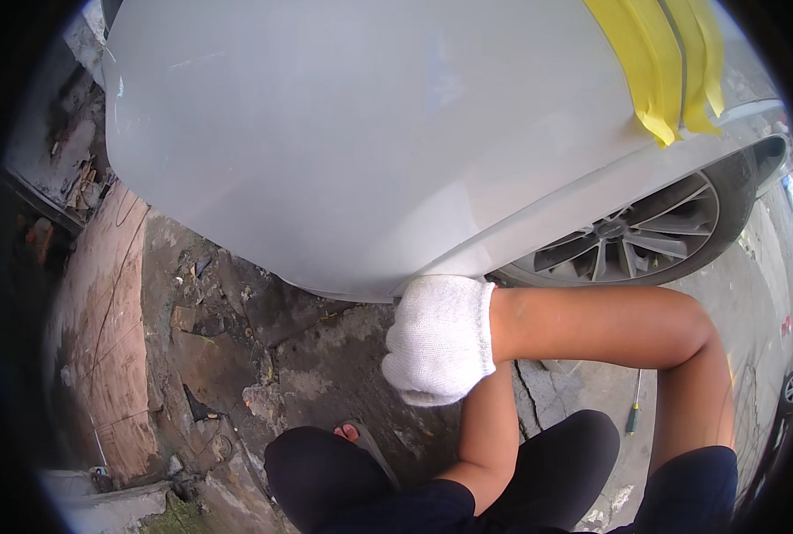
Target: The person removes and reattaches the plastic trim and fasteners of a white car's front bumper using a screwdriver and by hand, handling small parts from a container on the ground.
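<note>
Head view: I see my right hand, in a white knit glove, curled loosely at the lower edge of the silver car panel; whether it grips anything I cannot tell. My left hand is hidden behind it.

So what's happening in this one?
A person crouches beside a silver-white car panel, close to its lower edge. The right hand, in a white knit glove, hangs just below that edge; whether it grips anything cannot be seen. The left forearm runs up behind the glove, its hand hidden. Yellow masking tape crosses the panel above the wheel. A screwdriver lies on the cracked concrete ground.
</note>
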Motion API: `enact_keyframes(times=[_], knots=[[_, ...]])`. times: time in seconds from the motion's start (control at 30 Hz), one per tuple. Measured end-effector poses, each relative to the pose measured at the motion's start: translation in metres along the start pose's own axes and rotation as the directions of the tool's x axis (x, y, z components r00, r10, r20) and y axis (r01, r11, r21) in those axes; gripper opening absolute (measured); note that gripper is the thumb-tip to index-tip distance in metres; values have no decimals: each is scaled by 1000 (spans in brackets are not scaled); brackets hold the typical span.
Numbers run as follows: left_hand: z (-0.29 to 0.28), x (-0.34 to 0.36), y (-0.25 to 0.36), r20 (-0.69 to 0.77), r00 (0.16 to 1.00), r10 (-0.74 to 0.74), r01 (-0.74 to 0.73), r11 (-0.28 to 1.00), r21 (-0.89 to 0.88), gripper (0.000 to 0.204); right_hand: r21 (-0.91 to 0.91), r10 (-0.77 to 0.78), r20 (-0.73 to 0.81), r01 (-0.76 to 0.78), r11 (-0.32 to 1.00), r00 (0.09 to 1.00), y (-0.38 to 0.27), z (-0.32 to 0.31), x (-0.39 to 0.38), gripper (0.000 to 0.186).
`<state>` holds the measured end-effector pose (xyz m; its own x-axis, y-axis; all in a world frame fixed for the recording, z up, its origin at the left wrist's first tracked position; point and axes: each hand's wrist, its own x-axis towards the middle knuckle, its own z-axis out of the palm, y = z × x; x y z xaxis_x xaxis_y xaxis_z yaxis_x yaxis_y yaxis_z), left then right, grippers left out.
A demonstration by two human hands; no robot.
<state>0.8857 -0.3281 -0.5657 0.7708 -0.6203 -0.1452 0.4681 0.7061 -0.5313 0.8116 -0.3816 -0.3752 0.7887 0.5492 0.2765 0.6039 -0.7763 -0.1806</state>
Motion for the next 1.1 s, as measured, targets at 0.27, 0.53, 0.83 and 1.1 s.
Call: enact_keyframes(times=[0.27, 0.53, 0.83, 1.1], knots=[[5, -1, -21, -31, 999, 27, -28, 998, -54, 99, 210, -114, 473, 14, 978, 874, -71, -57, 20, 16], [2, -3, -51, -47, 999, 19, -25, 990, -140, 100, -304, 165, 125, -120, 945, 978, -12, -46, -23, 22], [-16, 3, -93, 22, 993, 115, -105, 957, -270, 101, -15, 127, 545, -142, 990, 829, -39, -1, 21, 27], [-20, -3, -109, 335, 940, 58, 141, 832, -537, 97, 263, -127, 810, -162, 951, 572, -109, 74, 74, 17]])
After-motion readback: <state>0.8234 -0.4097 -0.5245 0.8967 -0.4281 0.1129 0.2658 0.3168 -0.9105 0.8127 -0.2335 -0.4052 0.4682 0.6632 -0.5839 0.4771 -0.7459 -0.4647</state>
